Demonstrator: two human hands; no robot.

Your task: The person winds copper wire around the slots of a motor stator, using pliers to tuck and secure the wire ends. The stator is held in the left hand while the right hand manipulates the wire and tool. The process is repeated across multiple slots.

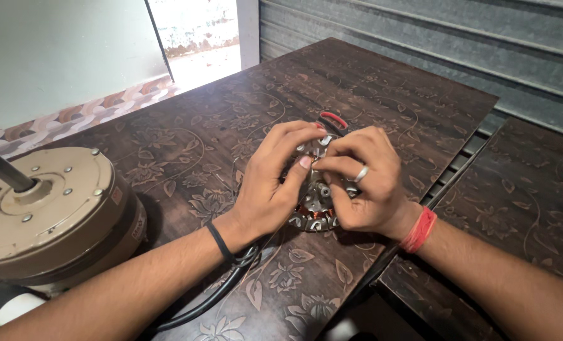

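Note:
A small round motor stator (314, 208) with copper windings and metal teeth lies on the dark floral-patterned table (382, 88). Both my hands cover most of it. My left hand (270, 183) grips its left side, thumb and fingers curled over the top. My right hand (361, 183), with a ring on one finger and a red thread at the wrist, pinches a small part at the stator's top, fingertips meeting the left thumb. A red loop of wire (334, 119) pokes out behind the fingers.
A beige ceiling-fan motor housing (48, 208) with a dark rod stands at the left edge. A black cable (218, 297) runs under my left wrist. A second table (534, 189) adjoins on the right across a gap. A metal shutter (458, 44) is behind.

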